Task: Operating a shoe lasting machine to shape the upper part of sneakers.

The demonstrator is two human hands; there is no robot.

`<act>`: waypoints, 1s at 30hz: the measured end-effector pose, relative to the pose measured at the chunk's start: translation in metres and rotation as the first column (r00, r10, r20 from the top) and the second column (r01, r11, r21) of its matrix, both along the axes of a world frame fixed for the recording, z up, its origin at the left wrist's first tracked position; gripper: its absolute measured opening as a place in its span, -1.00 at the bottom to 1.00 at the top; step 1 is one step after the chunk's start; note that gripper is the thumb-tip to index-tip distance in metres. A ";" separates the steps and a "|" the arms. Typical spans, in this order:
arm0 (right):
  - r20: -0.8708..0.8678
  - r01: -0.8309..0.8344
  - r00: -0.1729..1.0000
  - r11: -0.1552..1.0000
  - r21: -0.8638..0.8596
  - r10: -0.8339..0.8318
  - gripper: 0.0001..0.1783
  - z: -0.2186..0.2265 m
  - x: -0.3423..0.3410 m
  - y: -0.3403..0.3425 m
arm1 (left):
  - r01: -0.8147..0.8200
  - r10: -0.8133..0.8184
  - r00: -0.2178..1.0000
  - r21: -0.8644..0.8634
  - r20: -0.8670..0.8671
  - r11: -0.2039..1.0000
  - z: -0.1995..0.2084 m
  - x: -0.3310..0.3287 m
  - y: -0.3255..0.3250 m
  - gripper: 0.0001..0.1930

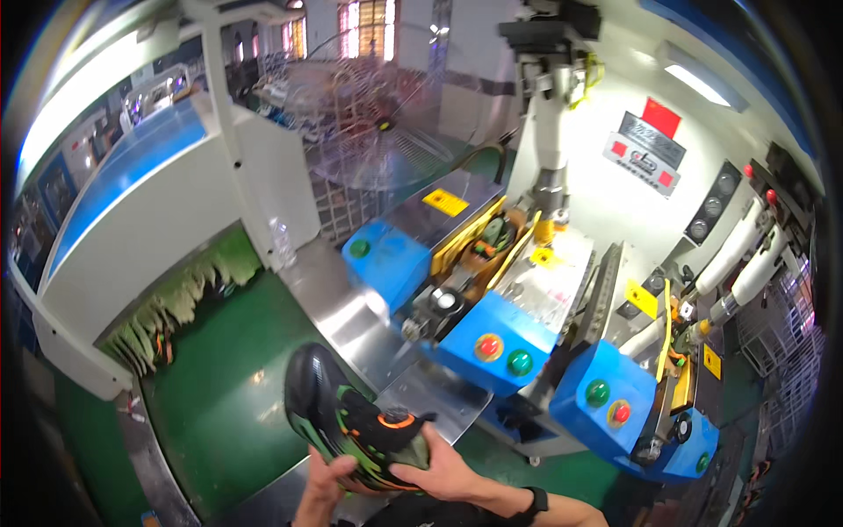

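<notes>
A black, green and orange sports shoe (351, 422) is held up in front of me, its black toe pointing to the upper left and its opening to the right. My left hand (323, 479) grips it from the lower left, the thumb resting on its side. My right hand (443, 465) closes round the heel end, with a black band on that wrist. Both hands are shut on the same shoe, above a bare metal ledge (430, 395). The underside of the shoe and several fingers are hidden.
On the left a green conveyor belt (228, 386) runs under a fringed curtain (180, 290), where another shoe (162, 342) shows. A clear bottle (281, 241) stands behind it. To the right, a machine has blue button housings (500, 342) and a clamped shoe (496, 239).
</notes>
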State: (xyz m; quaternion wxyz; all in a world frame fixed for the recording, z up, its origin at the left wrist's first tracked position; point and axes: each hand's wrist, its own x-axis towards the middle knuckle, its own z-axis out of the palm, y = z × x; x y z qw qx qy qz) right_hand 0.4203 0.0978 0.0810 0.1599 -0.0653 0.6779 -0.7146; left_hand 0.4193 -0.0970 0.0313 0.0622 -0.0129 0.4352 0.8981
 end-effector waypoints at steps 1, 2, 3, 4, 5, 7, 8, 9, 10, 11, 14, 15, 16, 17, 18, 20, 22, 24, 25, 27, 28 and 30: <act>0.001 0.020 1.000 0.992 0.124 -0.020 -0.27 0.000 0.002 0.025 | 0.072 -0.073 0.996 0.027 0.050 0.997 -0.007 -0.001 0.021 -0.16; -0.013 0.019 1.000 0.992 0.123 -0.017 -0.27 -0.008 -0.002 0.048 | 0.108 -0.109 0.992 0.021 0.067 0.994 -0.012 -0.006 0.040 -0.23; 0.050 0.056 0.997 0.993 0.105 -0.061 -0.32 -0.012 -0.012 0.068 | 0.064 -0.062 0.987 -0.006 0.150 0.998 -0.012 -0.010 0.062 -0.26; 0.116 0.091 0.988 0.992 0.087 -0.101 -0.37 -0.015 -0.020 0.084 | 0.019 -0.010 0.973 -0.037 0.231 0.999 -0.011 -0.015 0.084 -0.29; 0.151 0.175 0.969 0.975 0.138 -0.196 -0.37 -0.016 -0.015 0.096 | -0.018 0.035 0.955 -0.059 0.294 0.998 -0.009 -0.020 0.101 -0.32; 0.130 0.360 0.927 0.931 -0.054 -0.351 -0.40 -0.045 -0.006 0.119 | -0.104 0.129 0.976 -0.145 0.177 0.984 -0.011 -0.056 0.126 -0.30; 0.127 0.425 0.903 0.896 -0.127 -0.410 -0.47 -0.040 -0.004 0.128 | -0.192 0.211 0.976 -0.227 0.059 0.955 -0.013 -0.080 0.135 -0.28; 0.150 0.489 0.869 0.863 -0.125 -0.471 -0.47 -0.032 -0.004 0.135 | -0.182 0.178 0.983 -0.263 -0.038 0.948 -0.008 -0.111 0.138 -0.26; 0.170 0.570 0.818 0.813 -0.116 -0.550 -0.46 -0.027 -0.002 0.141 | -0.153 0.119 0.984 -0.294 -0.132 0.943 -0.001 -0.152 0.145 -0.24; 0.236 0.602 0.781 0.797 -0.039 -0.578 -0.35 -0.028 -0.004 0.147 | -0.056 -0.019 0.978 -0.351 -0.207 0.935 0.003 -0.198 0.156 -0.21; 0.081 0.562 0.824 0.827 -0.002 -0.560 -0.33 0.006 -0.044 0.146 | 0.021 -0.263 0.917 -0.626 -0.298 0.780 -0.036 -0.362 0.211 -0.12; 0.096 0.596 0.796 0.801 0.052 -0.598 -0.33 0.014 -0.049 0.148 | 0.213 -0.369 0.924 -0.673 -0.096 0.708 -0.028 -0.397 0.245 -0.15; 0.112 0.624 0.766 0.774 0.111 -0.634 -0.33 0.020 -0.057 0.154 | 0.406 -0.459 0.881 -0.677 0.113 0.614 -0.017 -0.440 0.275 -0.17; 0.105 0.616 0.771 0.777 0.127 -0.629 -0.34 0.018 -0.058 0.160 | 0.355 -0.505 0.860 -0.797 0.074 0.488 -0.019 -0.475 0.300 -0.24; 0.117 0.638 0.744 0.752 0.169 -0.658 -0.34 0.021 -0.061 0.163 | 0.273 -0.556 0.831 -0.892 0.030 0.361 -0.021 -0.501 0.323 -0.30; 0.028 0.619 0.751 0.719 0.315 -0.659 -0.34 0.030 -0.071 0.165 | 0.096 -0.572 0.810 -0.933 -0.128 0.346 -0.038 -0.520 0.343 -0.39; 0.010 0.630 0.728 0.675 0.384 -0.686 -0.36 0.032 -0.081 0.162 | 0.186 -0.623 0.778 -0.919 -0.078 0.348 -0.054 -0.535 0.359 -0.39; 0.087 0.722 0.593 0.576 0.384 -0.801 -0.34 0.029 -0.093 0.166 | 0.568 -0.735 0.668 -0.717 0.114 0.405 -0.052 -0.552 0.354 -0.39; 0.063 0.725 0.617 0.598 0.341 -0.784 -0.33 0.024 -0.099 0.168 | 0.533 -0.692 0.714 -0.719 0.101 0.445 -0.062 -0.567 0.347 -0.41; 0.142 0.774 0.579 0.596 0.213 -0.803 -0.32 0.017 -0.114 0.166 | 0.517 -0.636 0.758 -0.730 0.147 0.448 -0.032 -0.571 0.330 -0.44; 0.232 0.806 0.531 0.570 0.157 -0.815 -0.33 0.033 -0.118 0.155 | 0.651 -0.700 0.710 -0.451 0.076 0.611 -0.016 -0.563 0.298 -0.44; 0.270 0.840 0.500 0.537 0.081 -0.823 -0.48 0.036 -0.145 0.151 | 0.639 -0.634 0.767 0.030 -0.095 0.769 0.026 -0.517 0.228 -0.40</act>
